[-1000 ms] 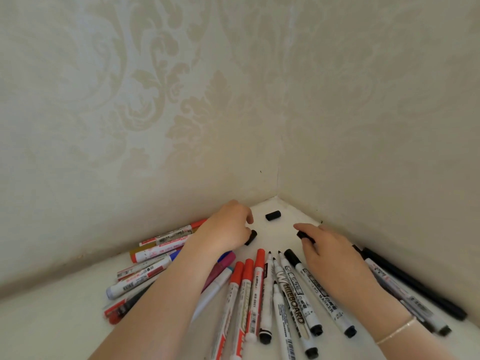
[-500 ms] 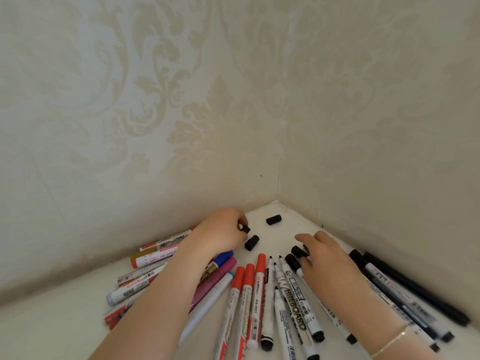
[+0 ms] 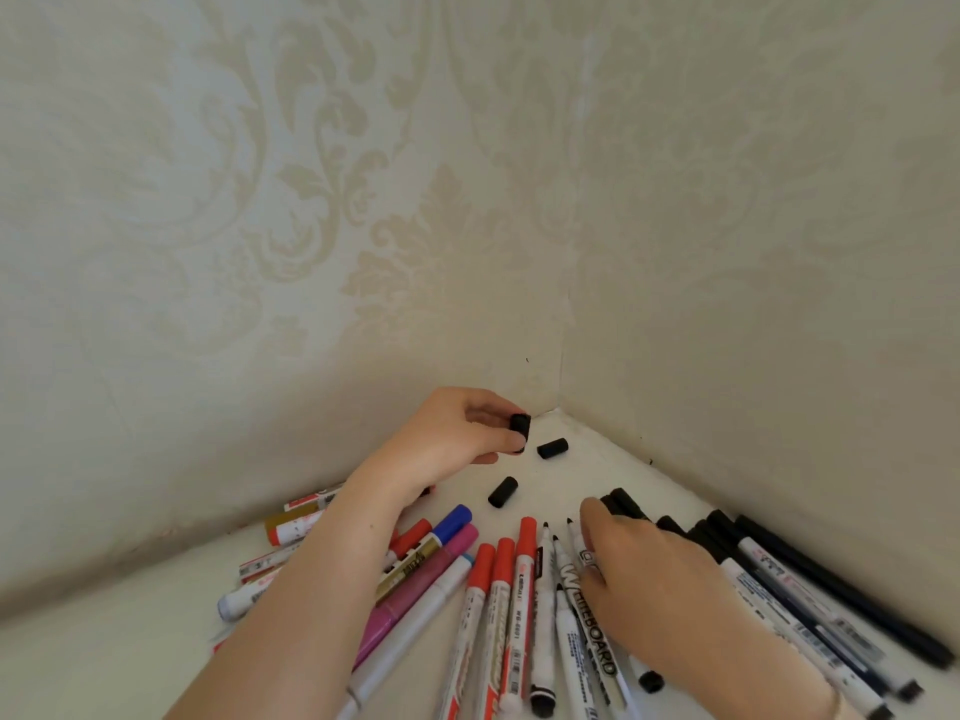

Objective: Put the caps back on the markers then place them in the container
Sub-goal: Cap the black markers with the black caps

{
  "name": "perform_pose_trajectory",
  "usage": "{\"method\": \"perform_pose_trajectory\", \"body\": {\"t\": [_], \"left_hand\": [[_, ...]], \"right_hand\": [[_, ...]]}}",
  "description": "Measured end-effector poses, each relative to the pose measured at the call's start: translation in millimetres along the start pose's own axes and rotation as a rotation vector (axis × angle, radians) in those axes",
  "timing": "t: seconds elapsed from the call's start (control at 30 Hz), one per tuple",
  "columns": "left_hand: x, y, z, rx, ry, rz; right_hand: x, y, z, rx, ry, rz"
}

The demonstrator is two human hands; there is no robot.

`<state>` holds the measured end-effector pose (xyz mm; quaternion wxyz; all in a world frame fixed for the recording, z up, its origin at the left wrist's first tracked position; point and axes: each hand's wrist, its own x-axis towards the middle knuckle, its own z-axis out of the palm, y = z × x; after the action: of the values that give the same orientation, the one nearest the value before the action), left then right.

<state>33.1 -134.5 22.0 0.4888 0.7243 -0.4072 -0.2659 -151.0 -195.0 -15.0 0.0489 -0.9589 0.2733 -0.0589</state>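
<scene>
Since the earlier frame the left hand had lifted a black cap — pinched at fingertips; light, rigid, slippery — while the right hand lay on uncapped markers, grip unclear.

cream counter ran into corner, surface pale and plain. two walls met above it at vertical seam, both covered in beige wallpaper with faint damask leaf pattern. thin bracelet sat at lower right edge, mostly cut off.
</scene>
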Motion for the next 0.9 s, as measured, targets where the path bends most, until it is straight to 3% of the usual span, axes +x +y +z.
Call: {"method": "perform_pose_trajectory", "body": {"t": [0.13, 0.27, 0.33, 0.47, 0.63, 0.9], "left_hand": [[-2, 6, 0, 0.068, 0.001, 0.084], [-4, 11, 2, 0.137, -0.01, 0.15], [-4, 14, 2, 0.139, -0.006, 0.171], [-7, 18, 4, -0.005, 0.004, 0.209], [-12, 26, 11, -0.412, -0.049, 0.073], [-14, 28, 23, -0.421, -0.041, 0.002]], "right_hand": [[4, 4, -5, 0.245, 0.064, 0.105], [1, 9, -21, 0.738, 0.285, 0.144], [-2, 8, -24, 0.86, 0.378, 0.115], [-1, 9, -21, 0.819, 0.431, 0.045], [0, 10, -18, 0.758, 0.395, -0.031], [4, 15, -8, 0.616, 0.448, -0.029]]}}
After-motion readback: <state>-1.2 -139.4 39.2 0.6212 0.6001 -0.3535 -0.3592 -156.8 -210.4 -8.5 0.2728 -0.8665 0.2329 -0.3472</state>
